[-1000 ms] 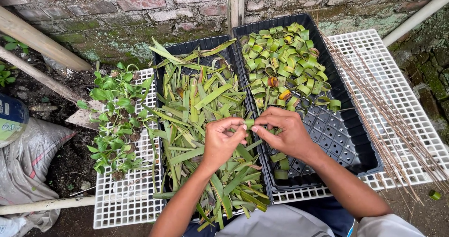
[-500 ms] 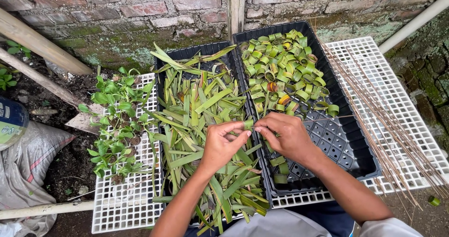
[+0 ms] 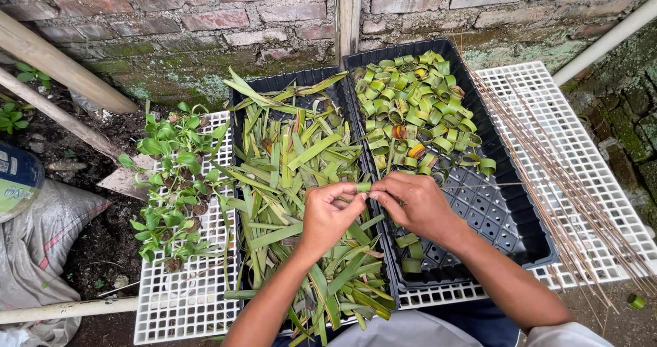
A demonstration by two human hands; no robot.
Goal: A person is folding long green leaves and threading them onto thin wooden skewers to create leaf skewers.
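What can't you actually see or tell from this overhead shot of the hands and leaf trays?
- Head view: the rolled green leaf strip is mostly covered by the left hand and right hand; how it is fastened is unclear.
- The long-leaf black plastic tray has its floor buried.
- The blue container is cut off by the left edge.

green leaf strip (image 3: 363, 187), rolled into ring, horiz., pinched betw. fingertips, above trays' shared edge

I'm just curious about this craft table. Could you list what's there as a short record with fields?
left hand: pinches a rolled green leaf strip
right hand: grips the same strip from the other side
left tray: black, piled with long cut leaves
right tray: black, holds finished leaf rings
white grid: carries thin brown sticks
far left: small seedlings
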